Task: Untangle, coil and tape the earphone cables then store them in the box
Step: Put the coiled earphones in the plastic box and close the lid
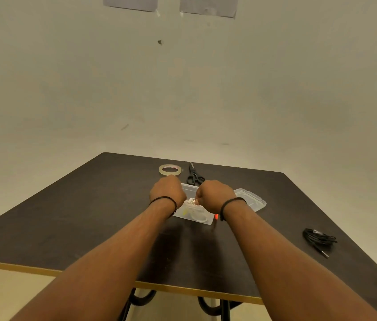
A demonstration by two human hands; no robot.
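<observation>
A clear plastic box (pixel 202 218) sits mid-table with pale earphone cables inside. Both my hands hover over it, fingers curled. My left hand (pixel 167 189) and my right hand (pixel 215 194) together hold a small white earphone bundle (pixel 191 201) between them, just above the box. How the fingers grip it is mostly hidden behind the knuckles. A black earphone cable (pixel 318 239) lies in a loose coil at the right of the table, its jack pointing toward me.
The box's clear lid (pixel 253 200) lies to the right of the box. A tape roll (pixel 170 170) and black scissors (pixel 194 176) lie beyond the hands. A small orange item (pixel 216 216) shows by my right wrist. The dark table (pixel 67 223) meets a wall behind.
</observation>
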